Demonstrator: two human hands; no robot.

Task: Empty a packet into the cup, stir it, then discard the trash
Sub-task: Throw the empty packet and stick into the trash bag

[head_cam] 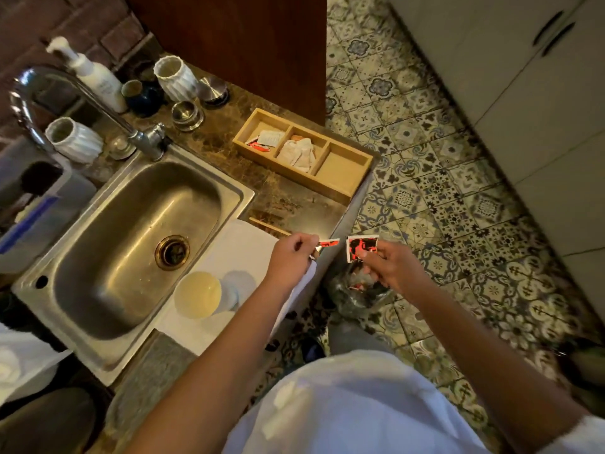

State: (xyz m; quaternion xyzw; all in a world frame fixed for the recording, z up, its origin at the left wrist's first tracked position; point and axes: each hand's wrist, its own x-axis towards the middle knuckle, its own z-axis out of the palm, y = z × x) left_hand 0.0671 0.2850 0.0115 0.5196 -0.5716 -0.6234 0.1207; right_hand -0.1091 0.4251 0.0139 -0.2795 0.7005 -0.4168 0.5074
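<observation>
Your left hand (292, 253) pinches the torn-off red strip (328, 243); your right hand (389, 265) grips the red-and-black paper packet (362, 248), opened. Beside the steel sink (131, 231), the pale cup (197, 294) of yellowish liquid awaits pouring, stirring, then discarding.

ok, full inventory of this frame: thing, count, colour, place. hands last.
packet: 1, red-black, torn open, held beyond the counter edge
torn strip: 1, red-black, beside packet
cup: 1, clear, pale liquid, on white towel
towel: 1, white, right of sink
stir stick: 1, wooden, by the towel's far edge
sink: 1, steel
faucet: 1, chrome, behind sink
wooden tray: 1, three compartments, packets in two
pump bottle: 1, white, back of counter
ribbed cups: 2, white, near faucet
trash bag: 1, dark, on floor
left hand: pinches strip
right hand: holds packet
</observation>
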